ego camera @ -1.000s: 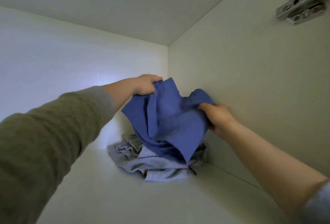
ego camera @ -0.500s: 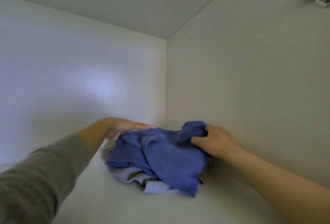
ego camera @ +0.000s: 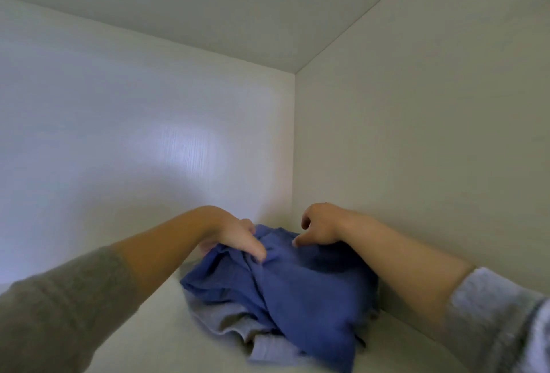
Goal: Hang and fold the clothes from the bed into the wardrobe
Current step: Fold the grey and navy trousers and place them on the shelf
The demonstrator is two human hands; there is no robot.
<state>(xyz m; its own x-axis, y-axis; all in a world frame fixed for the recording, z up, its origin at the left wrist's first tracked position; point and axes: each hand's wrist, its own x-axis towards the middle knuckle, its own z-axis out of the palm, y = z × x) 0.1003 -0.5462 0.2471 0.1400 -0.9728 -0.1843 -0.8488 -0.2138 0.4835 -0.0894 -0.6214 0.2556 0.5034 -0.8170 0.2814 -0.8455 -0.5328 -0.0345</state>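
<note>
The head camera looks into an upper compartment of the wardrobe, into its far right corner. The blue garment lies crumpled on the shelf, close to the corner where the back wall meets the side wall. It is not folded flat; it makes many creases, and one corner of it hangs toward the camera. Under it there is a grey garment, which shows only at the front and left edge of the blue one and also rests on the shelf.

The left hand lies on the upper left part of the blue garment. Its thumb is stretched over a fold of the cloth and presses on it. The other fingers are partly hidden behind the fabric, so it is not possible to tell if this grip closes on the cloth or only rests on it.

The right hand is above the far right part of the blue garment, near the side wall. Its fingers are loosely curled downward and the tips touch the cloth; the grip is relaxed and holds nothing.

The left arm has an olive sleeve and the right arm a light grey sleeve, both pushed up from the wrists. A pale patch of light lies on the back wall.
</note>
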